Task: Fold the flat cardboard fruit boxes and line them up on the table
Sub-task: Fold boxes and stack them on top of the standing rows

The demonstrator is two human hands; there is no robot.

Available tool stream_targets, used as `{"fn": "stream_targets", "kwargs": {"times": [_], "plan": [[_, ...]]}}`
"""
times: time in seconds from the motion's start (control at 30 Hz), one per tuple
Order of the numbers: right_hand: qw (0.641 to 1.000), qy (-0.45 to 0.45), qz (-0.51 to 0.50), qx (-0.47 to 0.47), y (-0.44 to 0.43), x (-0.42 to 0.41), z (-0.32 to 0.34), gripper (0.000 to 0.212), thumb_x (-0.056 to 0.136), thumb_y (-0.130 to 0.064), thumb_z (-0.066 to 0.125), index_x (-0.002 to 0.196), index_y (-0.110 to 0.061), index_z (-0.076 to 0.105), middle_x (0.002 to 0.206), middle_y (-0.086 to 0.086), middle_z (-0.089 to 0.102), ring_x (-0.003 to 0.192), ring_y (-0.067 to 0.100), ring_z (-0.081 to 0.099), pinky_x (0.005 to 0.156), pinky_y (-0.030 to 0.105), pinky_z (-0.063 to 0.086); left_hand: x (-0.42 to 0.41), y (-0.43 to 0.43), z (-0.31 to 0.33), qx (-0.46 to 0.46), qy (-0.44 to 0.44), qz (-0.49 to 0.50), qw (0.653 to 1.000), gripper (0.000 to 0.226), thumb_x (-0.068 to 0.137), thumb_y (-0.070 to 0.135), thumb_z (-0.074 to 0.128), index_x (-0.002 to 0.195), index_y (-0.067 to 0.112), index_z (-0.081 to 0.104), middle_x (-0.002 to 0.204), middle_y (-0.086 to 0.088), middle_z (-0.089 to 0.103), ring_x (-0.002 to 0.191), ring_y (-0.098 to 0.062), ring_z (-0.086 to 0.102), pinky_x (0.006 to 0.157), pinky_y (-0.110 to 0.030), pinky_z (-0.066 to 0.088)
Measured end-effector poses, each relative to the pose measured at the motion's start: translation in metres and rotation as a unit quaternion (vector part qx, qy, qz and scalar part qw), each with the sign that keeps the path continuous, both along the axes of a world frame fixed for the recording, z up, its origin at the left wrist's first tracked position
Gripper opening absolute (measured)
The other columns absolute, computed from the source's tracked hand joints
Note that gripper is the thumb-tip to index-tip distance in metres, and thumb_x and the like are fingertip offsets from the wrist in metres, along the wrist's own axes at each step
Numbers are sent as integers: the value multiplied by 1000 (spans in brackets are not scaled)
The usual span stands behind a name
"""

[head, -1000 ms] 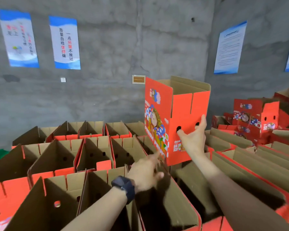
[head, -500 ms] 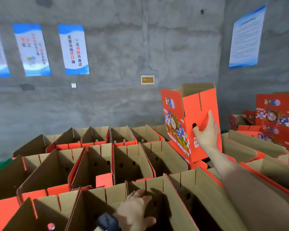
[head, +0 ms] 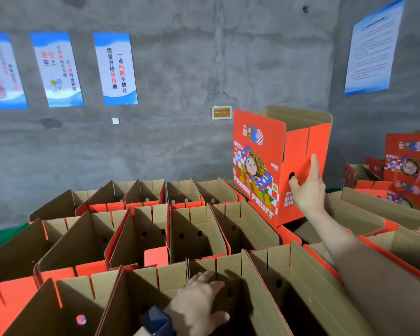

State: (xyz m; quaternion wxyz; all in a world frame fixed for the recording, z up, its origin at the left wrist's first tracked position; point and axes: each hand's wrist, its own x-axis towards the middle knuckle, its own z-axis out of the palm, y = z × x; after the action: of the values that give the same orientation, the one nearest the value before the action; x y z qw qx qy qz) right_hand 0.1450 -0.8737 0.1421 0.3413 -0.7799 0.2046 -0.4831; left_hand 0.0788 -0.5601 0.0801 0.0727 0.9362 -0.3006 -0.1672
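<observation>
One folded box [head: 257, 166] hung near the table's far edge, your right hand [head: 307, 187] gripping it, thumb in its side hole, your left hand [head: 199, 299] resting flat and relaxed on a near box [head: 264, 275]; lowering it squarely beside the back row [head: 180, 192] seemed wise.

FRESH FRUIT runs down the printed face of the raised box [head: 257, 170]. The middle poster [head: 115, 69] reads 质量自检坚持做, 一点问题不放过. The left poster [head: 57, 69] shows 责任至上 with its smaller lines half blurred, and the far-right notice [head: 371, 44] is too blurred to read.

Four wall posters [head: 115, 69]; one raised box [head: 257, 166]; ten-plus open boxes [head: 194, 229]; two hands [head: 308, 187].
</observation>
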Motion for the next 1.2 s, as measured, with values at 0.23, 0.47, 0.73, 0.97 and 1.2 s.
{"fn": "stream_targets", "kwargs": {"times": [0.23,0.47,0.73,0.97,1.2], "plan": [[993,99,-19,59,-2,25,8,71,100,-28,44,154,-15,0,141,31,38,123,46,44,101,48,36,-1,8,0,-38,-17,14,999,63,92,46,53,148,38,24,159,12,1,147,-19,-1,120,-46,10],[989,143,10,19,0,24,-10,72,99,-30,47,154,-24,2,157,20,16,139,43,28,114,49,23,-2,20,6,-43,-41,16,998,63,93,43,52,149,33,25,159,12,4,147,-19,4,120,-43,13],[989,148,12,-16,32,28,-25,72,99,-30,50,153,-28,3,160,15,1,145,41,12,110,54,30,-3,16,3,-39,-46,13,998,62,93,44,53,148,35,26,159,14,3,147,-18,4,120,-43,14],[986,165,33,-11,46,16,-23,70,97,-19,53,153,-21,11,159,16,2,145,40,13,110,53,35,-1,38,3,-120,-108,4,987,50,97,31,49,145,32,35,158,14,13,144,-12,20,117,-28,23],[933,143,252,-211,164,-64,-25,23,94,-17,57,115,-11,65,118,4,64,113,17,55,102,34,44,-5,112,22,-158,-202,73,964,44,95,22,52,139,27,43,147,6,33,131,-10,40,98,-11,34]]}}
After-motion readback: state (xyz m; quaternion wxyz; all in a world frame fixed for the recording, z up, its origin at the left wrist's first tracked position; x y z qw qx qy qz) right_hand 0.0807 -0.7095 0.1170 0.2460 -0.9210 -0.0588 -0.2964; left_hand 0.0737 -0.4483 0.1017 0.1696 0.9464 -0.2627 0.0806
